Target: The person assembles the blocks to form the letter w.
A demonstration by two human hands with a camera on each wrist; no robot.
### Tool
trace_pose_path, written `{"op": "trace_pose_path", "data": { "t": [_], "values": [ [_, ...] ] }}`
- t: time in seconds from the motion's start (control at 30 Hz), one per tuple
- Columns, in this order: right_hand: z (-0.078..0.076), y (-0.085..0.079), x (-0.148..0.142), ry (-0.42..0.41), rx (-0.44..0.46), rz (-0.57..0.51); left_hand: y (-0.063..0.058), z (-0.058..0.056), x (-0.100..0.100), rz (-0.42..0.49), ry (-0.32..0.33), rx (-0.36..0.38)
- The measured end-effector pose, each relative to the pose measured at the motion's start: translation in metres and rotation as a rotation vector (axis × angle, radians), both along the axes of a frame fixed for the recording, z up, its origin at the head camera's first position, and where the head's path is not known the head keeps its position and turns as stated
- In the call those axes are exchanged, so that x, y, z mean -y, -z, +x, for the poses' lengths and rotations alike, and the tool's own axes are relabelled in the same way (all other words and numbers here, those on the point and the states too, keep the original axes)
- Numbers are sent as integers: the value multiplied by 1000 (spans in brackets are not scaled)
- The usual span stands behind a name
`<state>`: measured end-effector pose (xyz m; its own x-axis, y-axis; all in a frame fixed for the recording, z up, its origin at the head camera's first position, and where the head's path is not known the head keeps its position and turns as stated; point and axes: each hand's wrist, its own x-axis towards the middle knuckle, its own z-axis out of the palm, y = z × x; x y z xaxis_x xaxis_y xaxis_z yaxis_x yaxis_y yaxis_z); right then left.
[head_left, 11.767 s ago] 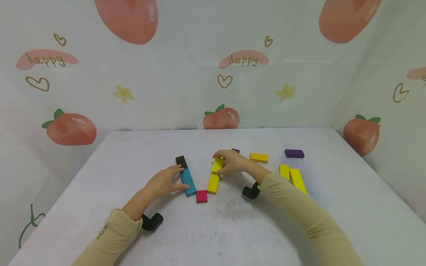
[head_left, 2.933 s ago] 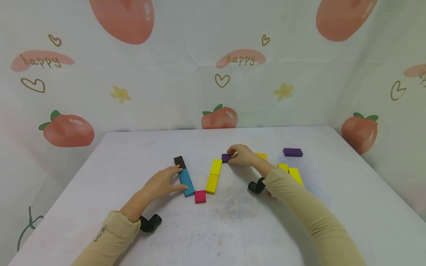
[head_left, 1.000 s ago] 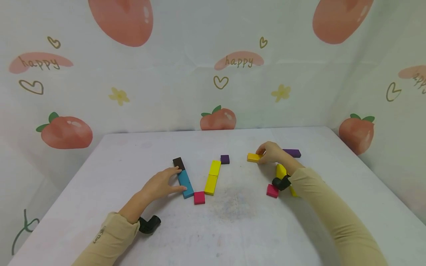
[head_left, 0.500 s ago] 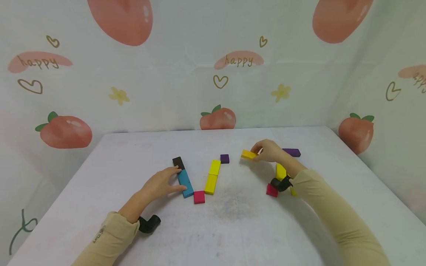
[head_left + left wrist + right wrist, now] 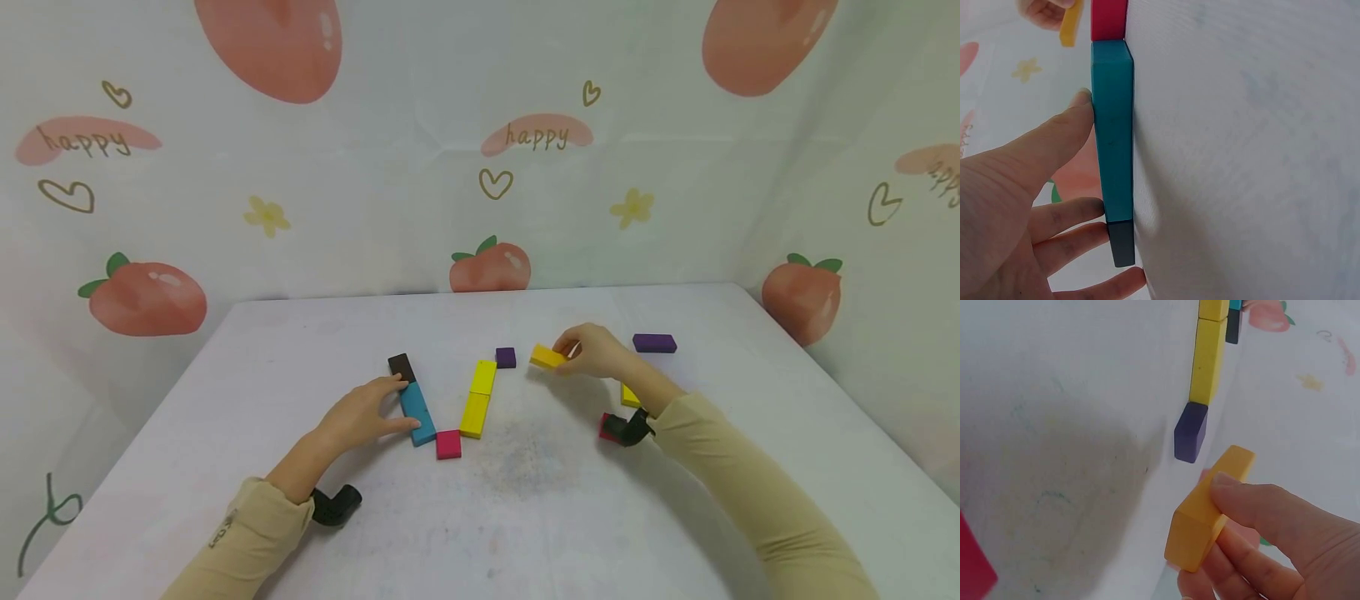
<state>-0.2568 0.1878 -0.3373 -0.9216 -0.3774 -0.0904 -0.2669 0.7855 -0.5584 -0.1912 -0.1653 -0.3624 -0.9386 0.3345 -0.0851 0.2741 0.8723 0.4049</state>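
On the near side, the left hand (image 5: 358, 417), fingers spread, touches the blue block (image 5: 418, 411), perhaps steadying it; farther, the right hand (image 5: 597, 353) pinches a raised orange-yellow block (image 5: 546, 358) by one end, the other free, near a small purple block (image 5: 506, 357).

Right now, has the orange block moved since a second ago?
Yes. In the head view, the right hand has carried the orange block leftward, closer to the small purple block, which has stayed put.
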Motion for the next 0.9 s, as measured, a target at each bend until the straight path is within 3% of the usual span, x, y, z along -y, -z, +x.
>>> {"op": "trace_pose_path", "data": {
  "t": [0.9],
  "values": [
    [11, 15, 21, 81, 25, 18, 2, -1, 1, -5, -12, 7]
  ]
}}
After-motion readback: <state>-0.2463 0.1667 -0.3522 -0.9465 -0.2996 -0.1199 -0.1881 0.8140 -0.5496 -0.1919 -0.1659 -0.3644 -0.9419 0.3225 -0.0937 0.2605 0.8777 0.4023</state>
